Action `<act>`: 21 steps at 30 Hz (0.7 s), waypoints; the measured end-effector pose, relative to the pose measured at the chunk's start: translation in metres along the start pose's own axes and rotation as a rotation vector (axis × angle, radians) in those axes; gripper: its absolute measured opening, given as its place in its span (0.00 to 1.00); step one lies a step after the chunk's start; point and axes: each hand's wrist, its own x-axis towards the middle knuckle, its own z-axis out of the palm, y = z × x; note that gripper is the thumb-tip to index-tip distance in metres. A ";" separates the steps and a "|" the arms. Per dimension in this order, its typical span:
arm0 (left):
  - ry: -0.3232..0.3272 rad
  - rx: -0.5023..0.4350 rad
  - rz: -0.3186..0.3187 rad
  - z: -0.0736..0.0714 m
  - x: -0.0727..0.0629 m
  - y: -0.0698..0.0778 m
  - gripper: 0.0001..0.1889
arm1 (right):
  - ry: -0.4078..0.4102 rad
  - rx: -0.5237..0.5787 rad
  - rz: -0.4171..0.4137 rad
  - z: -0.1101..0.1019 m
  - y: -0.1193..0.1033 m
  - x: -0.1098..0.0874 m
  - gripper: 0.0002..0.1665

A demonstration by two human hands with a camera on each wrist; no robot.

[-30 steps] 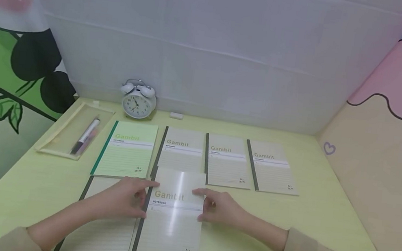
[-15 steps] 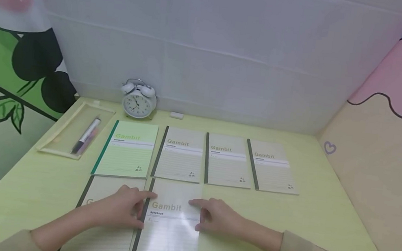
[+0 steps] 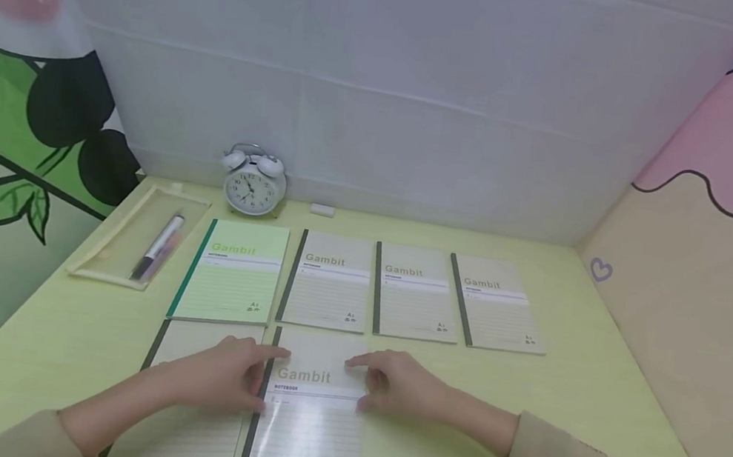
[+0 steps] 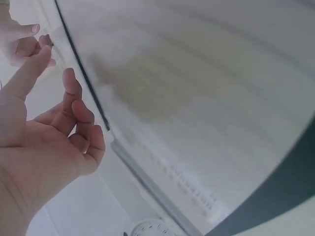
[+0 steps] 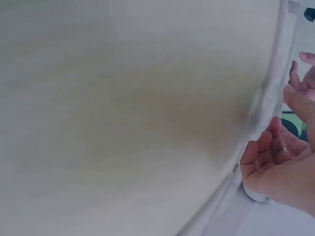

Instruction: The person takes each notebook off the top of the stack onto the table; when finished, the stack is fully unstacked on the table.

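Note:
Flat on the table lies a grey-white Gambit notebook (image 3: 311,439) with a dark spine, between my two hands in the head view. My left hand (image 3: 227,374) rests at its spine side, index finger reaching onto the cover and thumb near the spine. At the opposite edge, my right hand (image 3: 399,388) has its index fingertip over the cover and its thumb right at the side. Another grey-white notebook (image 3: 180,436) lies to the left, partly hidden under my left forearm. In the wrist views, the remaining fingers of the left hand (image 4: 59,128) and right hand (image 5: 280,162) are loosely bent.
Behind lies a row with a green notebook (image 3: 233,289) and three grey-white notebooks (image 3: 325,299). A zip pouch (image 3: 116,247) with a pen (image 3: 156,247) is at the left. An alarm clock (image 3: 253,190) and a small white block (image 3: 322,210) stand at the back.
The notebook between my hands has moved toward me and down, uncovering the lower part of the notebook behind it. Over the last half second it stays put while my hands shift slightly.

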 end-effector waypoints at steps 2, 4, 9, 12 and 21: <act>0.005 -0.021 0.027 -0.006 0.001 -0.001 0.40 | 0.011 -0.009 0.009 -0.009 -0.004 0.002 0.33; 0.018 -0.030 0.026 -0.014 0.001 0.001 0.40 | 0.025 -0.031 0.005 -0.019 -0.008 0.004 0.33; 0.079 0.013 -0.017 -0.038 -0.002 0.005 0.37 | 0.075 -0.081 -0.064 -0.043 -0.019 0.010 0.34; 0.132 0.041 -0.020 -0.054 -0.004 -0.001 0.34 | 0.106 -0.105 -0.095 -0.055 -0.023 0.014 0.34; 0.352 0.114 0.020 -0.091 -0.005 -0.040 0.35 | 0.204 -0.119 -0.130 -0.081 -0.039 0.041 0.34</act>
